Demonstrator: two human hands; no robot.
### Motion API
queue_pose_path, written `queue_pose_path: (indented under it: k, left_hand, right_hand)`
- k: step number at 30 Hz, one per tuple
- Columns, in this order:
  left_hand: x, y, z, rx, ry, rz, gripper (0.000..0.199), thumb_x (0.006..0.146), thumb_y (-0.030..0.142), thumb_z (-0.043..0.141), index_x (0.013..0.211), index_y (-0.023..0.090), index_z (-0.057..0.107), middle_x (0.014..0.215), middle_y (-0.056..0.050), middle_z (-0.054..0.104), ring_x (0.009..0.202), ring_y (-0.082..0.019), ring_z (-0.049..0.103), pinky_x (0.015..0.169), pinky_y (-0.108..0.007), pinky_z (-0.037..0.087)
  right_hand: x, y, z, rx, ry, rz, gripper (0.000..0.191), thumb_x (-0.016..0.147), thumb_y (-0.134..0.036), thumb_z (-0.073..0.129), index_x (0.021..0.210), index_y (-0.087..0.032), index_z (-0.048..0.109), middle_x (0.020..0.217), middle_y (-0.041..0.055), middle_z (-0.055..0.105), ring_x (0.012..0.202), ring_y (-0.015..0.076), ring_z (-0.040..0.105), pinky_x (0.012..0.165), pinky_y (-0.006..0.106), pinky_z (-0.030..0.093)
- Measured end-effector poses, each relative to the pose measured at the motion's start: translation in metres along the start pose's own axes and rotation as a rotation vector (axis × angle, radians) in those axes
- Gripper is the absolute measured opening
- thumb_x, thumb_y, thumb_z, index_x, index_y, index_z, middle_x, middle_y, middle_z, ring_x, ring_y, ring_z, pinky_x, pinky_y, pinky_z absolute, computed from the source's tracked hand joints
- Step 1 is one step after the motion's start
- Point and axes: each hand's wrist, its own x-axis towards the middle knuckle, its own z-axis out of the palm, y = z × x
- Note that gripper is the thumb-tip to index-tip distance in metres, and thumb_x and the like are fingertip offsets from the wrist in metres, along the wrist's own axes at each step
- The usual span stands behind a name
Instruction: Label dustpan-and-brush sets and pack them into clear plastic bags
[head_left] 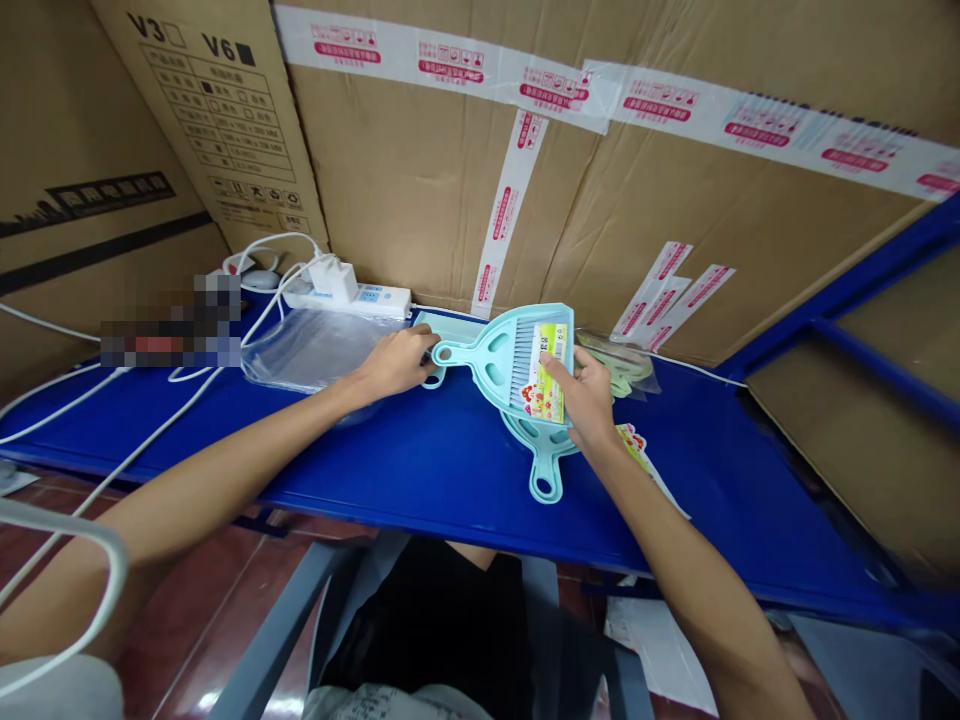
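Observation:
A light teal dustpan (491, 365) with a small brush nested in it is held up over the blue table. My right hand (589, 395) grips its wide end, thumb on the colourful label card (551, 375). At the handle end, my left hand (401, 358) has its fingers curled on teal plastic; I cannot tell whether it grips this handle or another one (433, 380) just below. Another teal dustpan (544, 445) lies under the held one, handle towards me. A flat teal piece (454, 328) lies behind my left hand.
Clear plastic bags (322, 345) lie left on the blue table (420, 480). Behind them are a white power strip (382, 298) and trailing cables. Right are a bagged pale-green item (619, 375) and another label card (649, 460). Cardboard walls (405, 180) enclose the back and sides.

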Motion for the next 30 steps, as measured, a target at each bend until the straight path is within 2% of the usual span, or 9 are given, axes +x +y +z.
queue_pose_path:
  k: [6,12,17,30]
  left_hand:
    - [-0.0007,0.0028,0.0001,-0.029,-0.003,0.025,0.014,0.086,0.011,0.057,0.091,0.02,0.067,0.104,-0.011,0.07,0.088,-0.027,0.069,0.071,-0.037,0.049]
    - [0.0004,0.0015,-0.0001,-0.025,-0.015,0.027,0.015,0.094,0.012,0.053,0.093,0.02,0.066,0.106,-0.011,0.071,0.091,-0.026,0.071,0.07,-0.034,0.047]
    - [0.0,0.0013,-0.0011,-0.01,-0.031,0.006,0.014,0.09,0.01,0.055,0.091,0.02,0.065,0.107,-0.011,0.072,0.092,-0.026,0.07,0.068,-0.033,0.044]
    - [-0.0017,0.0063,-0.004,0.028,-0.055,-0.009,0.018,0.089,0.013,0.056,0.098,0.02,0.069,0.112,-0.011,0.072,0.098,-0.029,0.072,0.073,-0.035,0.05]
  right_hand:
    - [-0.0017,-0.0019,0.0019,-0.024,0.002,0.005,0.051,0.066,-0.05,0.096,0.103,-0.023,0.073,0.1,0.0069,0.085,0.088,0.0326,0.083,0.079,0.048,0.07]
    - [0.0003,0.0013,0.0003,-0.029,0.011,-0.005,0.053,0.065,-0.052,0.097,0.102,-0.023,0.073,0.098,0.0069,0.085,0.088,0.0334,0.083,0.077,0.047,0.07]
    - [-0.0002,0.003,0.0008,-0.038,-0.004,-0.002,0.052,0.066,-0.053,0.096,0.102,-0.023,0.073,0.096,0.0061,0.085,0.081,0.0318,0.083,0.072,0.045,0.07]
    - [-0.0015,0.0025,0.0014,-0.064,-0.009,0.003,0.049,0.068,-0.051,0.095,0.102,-0.023,0.073,0.091,0.0059,0.085,0.079,0.0317,0.083,0.069,0.045,0.069]
